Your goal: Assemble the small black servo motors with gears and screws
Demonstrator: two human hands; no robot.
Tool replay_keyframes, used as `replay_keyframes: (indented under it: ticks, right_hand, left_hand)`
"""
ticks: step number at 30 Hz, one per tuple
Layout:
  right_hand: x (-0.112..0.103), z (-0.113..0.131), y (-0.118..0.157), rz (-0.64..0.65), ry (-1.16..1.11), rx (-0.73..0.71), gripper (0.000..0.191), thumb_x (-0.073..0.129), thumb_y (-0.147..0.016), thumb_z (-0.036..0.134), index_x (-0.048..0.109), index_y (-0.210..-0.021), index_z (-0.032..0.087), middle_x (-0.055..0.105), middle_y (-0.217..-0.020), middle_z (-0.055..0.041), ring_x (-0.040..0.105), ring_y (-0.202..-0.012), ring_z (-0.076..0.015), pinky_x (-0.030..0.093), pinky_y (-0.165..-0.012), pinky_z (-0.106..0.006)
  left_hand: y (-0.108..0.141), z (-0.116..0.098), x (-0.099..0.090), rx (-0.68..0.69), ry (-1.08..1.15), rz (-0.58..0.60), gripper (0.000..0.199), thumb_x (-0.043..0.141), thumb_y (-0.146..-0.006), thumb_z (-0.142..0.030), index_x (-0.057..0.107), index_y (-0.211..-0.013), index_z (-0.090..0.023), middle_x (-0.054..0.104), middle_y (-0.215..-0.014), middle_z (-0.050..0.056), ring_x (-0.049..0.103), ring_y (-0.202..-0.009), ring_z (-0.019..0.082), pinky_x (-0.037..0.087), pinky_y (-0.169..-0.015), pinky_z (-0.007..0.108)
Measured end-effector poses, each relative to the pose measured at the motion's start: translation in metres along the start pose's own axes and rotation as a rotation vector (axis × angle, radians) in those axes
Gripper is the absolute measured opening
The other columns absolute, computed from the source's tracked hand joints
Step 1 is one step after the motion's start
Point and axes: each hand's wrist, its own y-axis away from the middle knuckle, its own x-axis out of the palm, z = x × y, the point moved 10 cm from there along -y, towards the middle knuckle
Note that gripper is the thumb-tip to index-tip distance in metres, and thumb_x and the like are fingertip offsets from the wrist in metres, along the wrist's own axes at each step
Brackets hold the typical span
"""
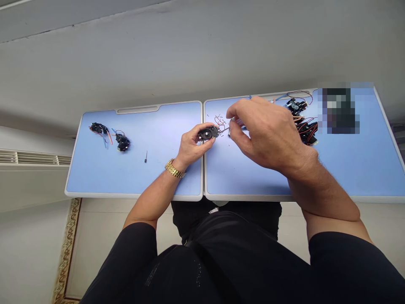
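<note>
My left hand (190,147), with a gold watch on the wrist, grips a small black plastic housing (206,134) between thumb and fingers. A round part with a pale centre shows on the housing's upper face. My right hand (268,134) is closed in a pinch on a thin screwdriver (225,129). Its slim metal shaft points left, with the tip at the housing's right end; whether it touches a screw is too small to tell. The handle is mostly hidden by my fingers. Small screws (222,123) and a thin red wire lie just behind the housing.
Two black wired assemblies (122,141) lie on the left blue tabletop (164,126), near a small loose screwdriver (146,156). More black assemblies (296,105) with red wires sit beyond my right hand. A blurred-out object (340,110) stands farther right. A seam divides the two tabletops.
</note>
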Motion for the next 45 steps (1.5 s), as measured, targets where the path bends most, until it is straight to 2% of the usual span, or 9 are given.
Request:
replay_keyframes:
  ticks: [9,16,22,27,32,34,40,42,45]
  right_hand:
    - [0.002,0.001,-0.001,0.048,0.004,0.003,0.032,0.048,-0.104,0.017,0.073,-0.125,0.020,0.072,-0.098,-0.0101,0.063,-0.096,-0.0279,0.044,-0.084,-0.041]
    - [0.004,0.006,0.000,0.073,0.059,-0.035,0.029,0.045,-0.108,0.020,0.071,-0.120,0.018,0.071,-0.096,-0.0106,0.061,-0.092,-0.0267,0.039,-0.078,-0.038]
    - [0.013,0.010,0.001,0.174,0.150,-0.050,0.029,0.042,-0.114,0.027,0.069,-0.112,0.017,0.067,-0.086,-0.0089,0.055,-0.080,-0.0238,0.030,-0.071,-0.036]
    - [0.017,0.018,0.004,0.196,0.143,-0.145,0.026,0.042,-0.110,0.015,0.067,-0.105,0.017,0.065,-0.086,-0.0093,0.049,-0.079,-0.0235,0.030,-0.072,-0.038]
    - [0.018,0.028,0.006,0.185,0.104,-0.263,0.029,0.037,-0.107,0.008,0.065,-0.106,0.018,0.065,-0.091,-0.0097,0.047,-0.082,-0.0240,0.034,-0.078,-0.039]
    - [0.018,0.027,0.004,0.183,0.105,-0.241,0.031,0.035,-0.108,0.010,0.065,-0.110,0.018,0.065,-0.091,-0.0092,0.049,-0.083,-0.0240,0.034,-0.079,-0.038]
    - [0.022,0.004,-0.002,0.246,0.170,-0.006,0.031,0.042,-0.114,0.032,0.068,-0.118,0.015,0.067,-0.080,-0.0092,0.054,-0.075,-0.0239,0.029,-0.072,-0.036]
    - [0.024,0.002,-0.002,0.265,0.146,-0.005,0.029,0.043,-0.113,0.030,0.068,-0.118,0.016,0.068,-0.080,-0.0091,0.055,-0.074,-0.0237,0.030,-0.072,-0.036]
    - [0.024,0.003,-0.002,0.257,0.074,-0.041,0.027,0.043,-0.111,0.025,0.067,-0.120,0.019,0.070,-0.090,-0.0092,0.059,-0.080,-0.0244,0.035,-0.075,-0.037]
  left_hand:
    - [0.000,0.000,0.000,0.015,0.005,0.001,0.040,0.080,-0.092,-0.025,0.076,-0.132,-0.022,0.084,-0.125,0.007,0.083,-0.107,0.018,0.069,-0.097,0.032]
    - [0.000,0.000,0.001,0.010,0.010,0.006,0.039,0.081,-0.092,-0.024,0.077,-0.131,-0.021,0.084,-0.125,0.007,0.082,-0.104,0.017,0.069,-0.094,0.029]
    - [0.001,0.018,0.005,-0.042,0.090,0.006,0.041,0.086,-0.094,-0.038,0.078,-0.132,-0.022,0.084,-0.127,0.009,0.082,-0.110,0.020,0.070,-0.097,0.035]
    - [0.004,0.031,0.010,-0.111,0.157,0.013,0.046,0.091,-0.091,-0.046,0.080,-0.129,-0.023,0.084,-0.126,0.009,0.082,-0.112,0.022,0.069,-0.102,0.039]
    - [0.004,0.034,0.011,-0.171,0.208,0.007,0.050,0.094,-0.087,-0.049,0.081,-0.126,-0.022,0.085,-0.122,0.009,0.081,-0.108,0.022,0.069,-0.099,0.039]
    - [0.005,0.033,0.014,-0.186,0.217,0.026,0.051,0.095,-0.086,-0.051,0.081,-0.126,-0.021,0.085,-0.121,0.009,0.081,-0.107,0.022,0.069,-0.099,0.038]
    - [0.009,0.037,0.022,-0.229,0.210,0.071,0.051,0.095,-0.086,-0.051,0.081,-0.125,-0.022,0.085,-0.117,0.008,0.080,-0.104,0.021,0.068,-0.098,0.037]
    - [0.010,0.041,0.024,-0.242,0.240,0.077,0.053,0.095,-0.085,-0.052,0.081,-0.127,-0.023,0.085,-0.117,0.008,0.080,-0.103,0.020,0.068,-0.098,0.037]
    - [0.011,0.044,0.026,-0.240,0.275,0.084,0.054,0.096,-0.084,-0.051,0.081,-0.127,-0.023,0.084,-0.118,0.007,0.080,-0.102,0.019,0.068,-0.098,0.036]
